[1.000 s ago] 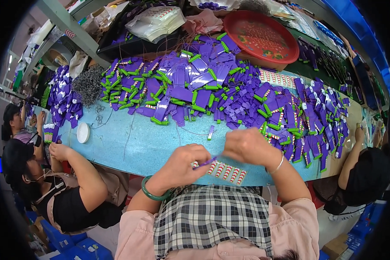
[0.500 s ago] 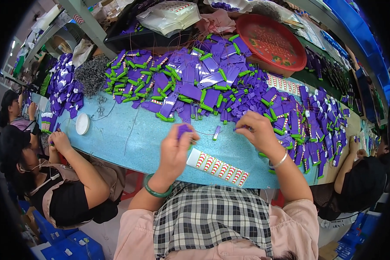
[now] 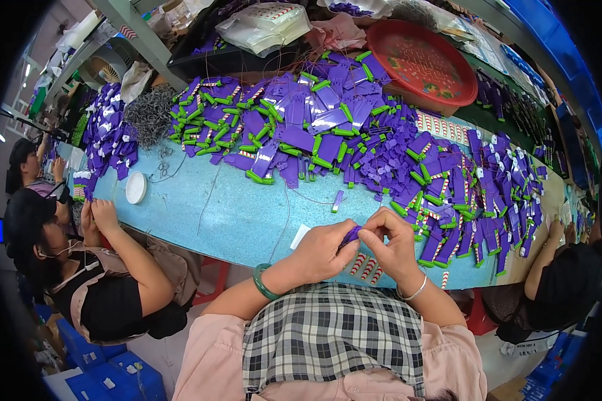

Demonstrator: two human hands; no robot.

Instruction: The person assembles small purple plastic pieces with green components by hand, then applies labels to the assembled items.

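Note:
Over the near edge of the blue table, my two hands meet. My left hand (image 3: 322, 255) is closed around a purple plastic piece (image 3: 351, 234), whose upper end shows between thumb and fingers. My right hand (image 3: 392, 244) pinches at that same end; any smaller part between its fingertips is hidden. Beneath my hands lies a sheet of red-and-white striped stickers (image 3: 364, 267), largely covered by them. A small purple piece with a green end (image 3: 338, 201) lies on the table just beyond.
A broad heap of purple pieces with green ends (image 3: 301, 137) spans the far side, with more at right (image 3: 468, 200). Behind stands a red basin (image 3: 421, 63). Left are a white round dish (image 3: 136, 188) and tangled wire (image 3: 150, 117). Co-workers sit on both sides.
My right hand has come down and left from the small-part pile to my left hand. My left hand has moved right and lower with the purple piece, and both now cover the sticker sheet.

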